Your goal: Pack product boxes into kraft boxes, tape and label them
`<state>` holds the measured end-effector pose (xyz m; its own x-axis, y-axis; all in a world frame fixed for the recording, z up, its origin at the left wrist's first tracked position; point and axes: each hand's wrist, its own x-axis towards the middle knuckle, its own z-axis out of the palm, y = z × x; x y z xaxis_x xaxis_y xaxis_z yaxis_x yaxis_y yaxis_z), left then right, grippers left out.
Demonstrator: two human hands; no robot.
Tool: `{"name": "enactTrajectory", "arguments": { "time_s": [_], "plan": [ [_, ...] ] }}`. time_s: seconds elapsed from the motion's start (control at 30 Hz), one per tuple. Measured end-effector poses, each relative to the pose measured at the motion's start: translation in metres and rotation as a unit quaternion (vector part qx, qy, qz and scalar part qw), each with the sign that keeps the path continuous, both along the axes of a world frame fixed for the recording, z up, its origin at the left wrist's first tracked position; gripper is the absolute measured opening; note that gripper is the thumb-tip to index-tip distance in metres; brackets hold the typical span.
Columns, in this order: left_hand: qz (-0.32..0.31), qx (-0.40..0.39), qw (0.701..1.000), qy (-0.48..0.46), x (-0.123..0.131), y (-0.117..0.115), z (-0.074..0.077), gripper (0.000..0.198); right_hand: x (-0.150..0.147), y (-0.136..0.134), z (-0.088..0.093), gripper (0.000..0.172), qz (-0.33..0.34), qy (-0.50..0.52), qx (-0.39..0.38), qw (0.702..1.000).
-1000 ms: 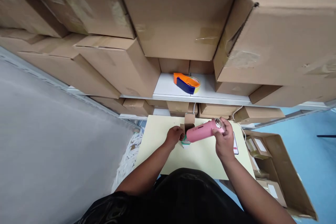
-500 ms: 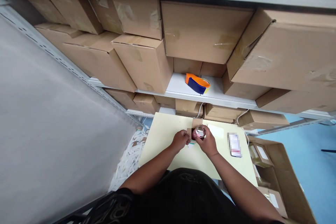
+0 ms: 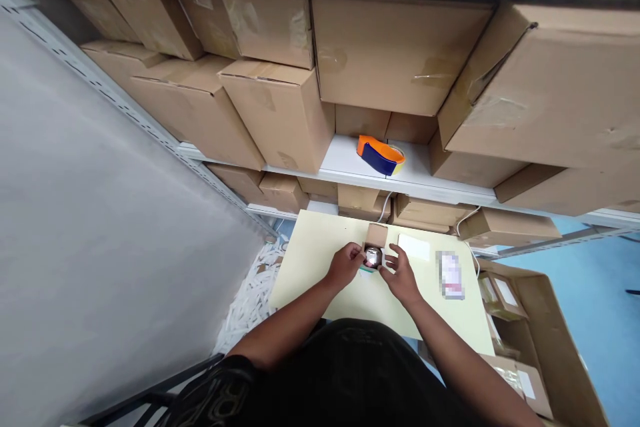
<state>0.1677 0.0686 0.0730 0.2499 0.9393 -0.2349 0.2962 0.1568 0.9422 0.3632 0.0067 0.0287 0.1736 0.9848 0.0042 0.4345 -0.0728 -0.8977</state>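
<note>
On the pale yellow table sits a small cardboard box [image 3: 377, 235] with its far flap raised. Inside it rests a round container with a shiny silver top [image 3: 373, 257]; its lower part is hidden by the box walls. My left hand [image 3: 345, 262] pinches the box's left edge, fingers closed. At the box's right side is my right hand [image 3: 401, 275], fingers apart, with the thumb near the front corner; whether it touches the box I cannot tell.
A white paper pad [image 3: 414, 247] and a blurred phone-like item [image 3: 451, 275] lie on the table [image 3: 310, 247] to the right. Ahead, shelves carry cardboard boxes [image 3: 385, 57] and an orange-and-blue tape dispenser [image 3: 380, 156]. A large open carton [image 3: 555, 333] stands right; shredded paper [image 3: 247, 307] lies left.
The silver-topped container has gone from my right hand's grasp down into the small box. My right hand has let go of it and spread its fingers; my left stays at the box edge.
</note>
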Motion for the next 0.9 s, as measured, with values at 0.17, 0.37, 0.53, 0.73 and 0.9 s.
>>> {"name": "enactTrajectory", "arguments": {
  "time_s": [0.17, 0.37, 0.53, 0.73, 0.9],
  "plan": [
    [-0.091, 0.137, 0.985, 0.050, 0.005, -0.005, -0.009, 0.012, -0.002, -0.012, -0.009, 0.042, 0.051, -0.059, 0.072, 0.994],
    [-0.042, 0.085, 0.991, 0.098, 0.014, 0.032, -0.005, 0.056, -0.007, -0.007, -0.010, 0.045, 0.069, -0.168, 0.059, 0.982],
    [-0.122, 0.068, 0.989, 0.057, 0.012, 0.061, 0.013, 0.061, -0.008, -0.003, -0.011, 0.040, 0.036, -0.150, 0.054, 0.987],
    [-0.209, 0.250, 0.941, 0.096, -0.017, 0.031, 0.000, 0.039, -0.012, -0.003, -0.010, 0.051, -0.008, -0.090, 0.009, 0.996],
    [-0.221, 0.335, 0.904, 0.146, -0.021, 0.019, -0.021, 0.020, -0.014, -0.003, -0.007, 0.050, -0.017, -0.090, -0.009, 0.996]
  ]
}}
